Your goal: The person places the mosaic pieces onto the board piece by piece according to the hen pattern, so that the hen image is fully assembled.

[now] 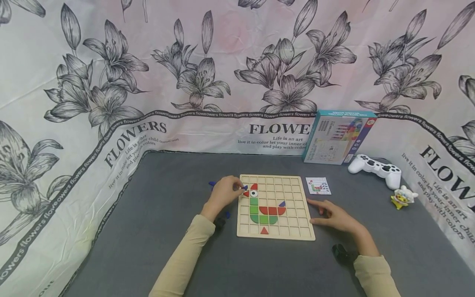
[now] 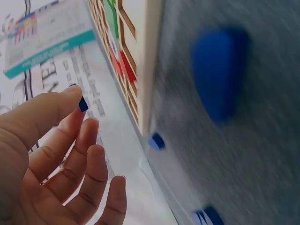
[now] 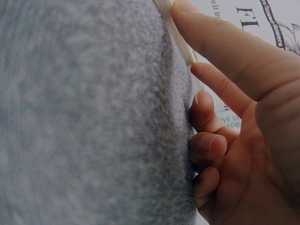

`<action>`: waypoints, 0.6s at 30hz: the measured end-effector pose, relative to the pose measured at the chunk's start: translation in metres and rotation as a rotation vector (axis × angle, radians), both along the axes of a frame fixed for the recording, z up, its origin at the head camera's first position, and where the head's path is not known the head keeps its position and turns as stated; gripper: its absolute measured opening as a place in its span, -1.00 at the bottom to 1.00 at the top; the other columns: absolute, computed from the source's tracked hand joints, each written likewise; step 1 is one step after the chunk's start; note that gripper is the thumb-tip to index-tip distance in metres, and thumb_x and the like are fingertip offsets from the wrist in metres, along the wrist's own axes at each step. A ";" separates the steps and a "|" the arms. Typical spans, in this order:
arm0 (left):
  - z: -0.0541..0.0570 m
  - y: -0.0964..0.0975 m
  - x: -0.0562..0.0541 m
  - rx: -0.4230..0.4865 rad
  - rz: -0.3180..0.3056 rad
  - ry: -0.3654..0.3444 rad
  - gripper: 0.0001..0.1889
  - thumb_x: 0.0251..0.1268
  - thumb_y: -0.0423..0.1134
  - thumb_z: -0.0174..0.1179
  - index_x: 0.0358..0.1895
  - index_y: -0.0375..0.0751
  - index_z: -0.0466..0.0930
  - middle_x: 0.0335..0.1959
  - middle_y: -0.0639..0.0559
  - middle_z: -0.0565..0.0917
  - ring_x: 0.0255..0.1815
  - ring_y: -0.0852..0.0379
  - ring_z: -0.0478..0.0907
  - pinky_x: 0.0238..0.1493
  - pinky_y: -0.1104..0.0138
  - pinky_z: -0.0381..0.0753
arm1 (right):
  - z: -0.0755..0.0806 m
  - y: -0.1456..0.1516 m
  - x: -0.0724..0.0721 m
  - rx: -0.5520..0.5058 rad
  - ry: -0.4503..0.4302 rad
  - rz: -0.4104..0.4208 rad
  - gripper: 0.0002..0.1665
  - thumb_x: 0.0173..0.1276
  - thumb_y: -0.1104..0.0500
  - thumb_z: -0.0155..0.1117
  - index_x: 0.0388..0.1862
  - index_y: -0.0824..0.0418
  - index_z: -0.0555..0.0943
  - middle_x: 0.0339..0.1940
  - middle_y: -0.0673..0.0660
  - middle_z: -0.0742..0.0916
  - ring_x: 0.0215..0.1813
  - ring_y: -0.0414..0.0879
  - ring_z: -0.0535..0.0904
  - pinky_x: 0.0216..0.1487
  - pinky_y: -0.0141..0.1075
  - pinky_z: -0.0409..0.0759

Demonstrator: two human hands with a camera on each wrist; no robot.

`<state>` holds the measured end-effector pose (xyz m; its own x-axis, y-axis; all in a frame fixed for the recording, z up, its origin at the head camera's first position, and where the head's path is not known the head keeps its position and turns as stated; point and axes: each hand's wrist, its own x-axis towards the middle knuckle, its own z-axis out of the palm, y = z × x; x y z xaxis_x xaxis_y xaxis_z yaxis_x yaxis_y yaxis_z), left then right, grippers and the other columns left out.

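A square wooden grid board point(image 1: 293, 231) lies on the grey table. Red pieces point(image 1: 272, 211), green pieces point(image 1: 254, 210), a round eye piece point(image 1: 253, 193) and a blue triangle point(image 1: 282, 203) form a bird-like figure in it. A red triangle point(image 1: 264, 230) sits below them. Over the board's upper left corner, my left hand point(image 1: 224, 192) pinches a small blue piece point(image 2: 83, 104) between thumb and forefinger. With thumb and forefinger, my right hand point(image 1: 335, 216) touches the board's right edge; its other fingers are bent, as the right wrist view shows.
Loose blue pieces point(image 2: 220, 72) lie left of the board, partly hidden by the left arm in the head view. A picture card point(image 1: 318, 186) lies beyond the right hand. Farther back stand a box point(image 1: 339, 138), a white game controller point(image 1: 375, 169) and a small figurine point(image 1: 403, 197).
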<state>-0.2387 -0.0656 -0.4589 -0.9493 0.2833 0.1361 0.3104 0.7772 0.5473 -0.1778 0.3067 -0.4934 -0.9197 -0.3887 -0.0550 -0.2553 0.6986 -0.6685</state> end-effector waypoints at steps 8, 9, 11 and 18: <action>-0.001 0.027 0.000 -0.065 -0.072 -0.020 -0.87 0.13 -0.14 0.30 -0.31 -0.09 0.68 -0.38 0.11 0.62 -0.39 0.22 0.48 -0.38 0.39 0.45 | 0.002 -0.001 0.001 -0.028 -0.006 0.010 -0.21 0.12 -0.01 0.38 0.34 0.08 0.36 -0.38 0.06 0.38 -0.42 -0.18 0.22 -0.46 -0.37 0.20; -0.001 0.030 -0.001 -0.076 -0.080 -0.020 -0.87 0.13 -0.13 0.29 -0.31 -0.08 0.68 -0.38 0.12 0.62 -0.38 0.23 0.49 -0.37 0.40 0.45 | 0.002 -0.001 0.001 -0.028 -0.004 0.017 -0.22 0.13 0.00 0.38 0.34 0.09 0.36 -0.38 0.06 0.38 -0.42 -0.18 0.21 -0.46 -0.36 0.19; -0.001 0.036 -0.001 -0.099 -0.093 -0.019 -0.87 0.13 -0.12 0.29 -0.31 -0.07 0.68 -0.37 0.12 0.62 -0.37 0.23 0.49 -0.35 0.40 0.46 | 0.002 -0.001 0.001 -0.028 -0.009 0.018 -0.22 0.12 0.00 0.38 0.33 0.09 0.37 -0.39 0.07 0.38 -0.42 -0.17 0.21 -0.46 -0.37 0.19; 0.002 0.056 -0.006 -0.143 -0.160 -0.004 -0.88 0.13 -0.11 0.29 -0.33 -0.04 0.67 -0.37 0.13 0.62 -0.37 0.25 0.50 -0.35 0.43 0.46 | -0.001 0.001 -0.002 -0.006 0.006 0.020 -0.22 0.12 -0.03 0.38 0.32 0.12 0.38 -0.41 0.06 0.37 -0.42 -0.18 0.21 -0.45 -0.37 0.21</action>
